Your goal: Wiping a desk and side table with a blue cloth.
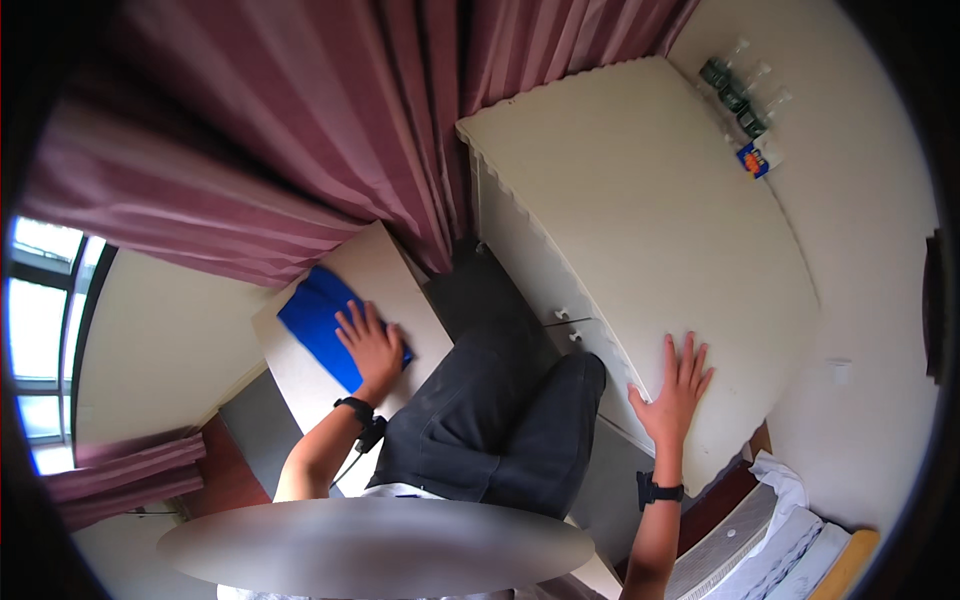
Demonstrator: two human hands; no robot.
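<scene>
My left hand lies flat with its fingers spread on a blue folded piece of fabric. That fabric rests on a low, light-coloured surface to the left of my legs. On the other side, my right hand is spread on the near part of a pale table top, with nothing in it. Each wrist wears a black band, and a small dark device with a cord hangs at the left one.
Striped pink curtains hang behind both surfaces. Several glass vessels with dark green parts and a small blue and orange packet stand by the wall. White cabinet doors with knobs face my knees. Bedding lies lower right.
</scene>
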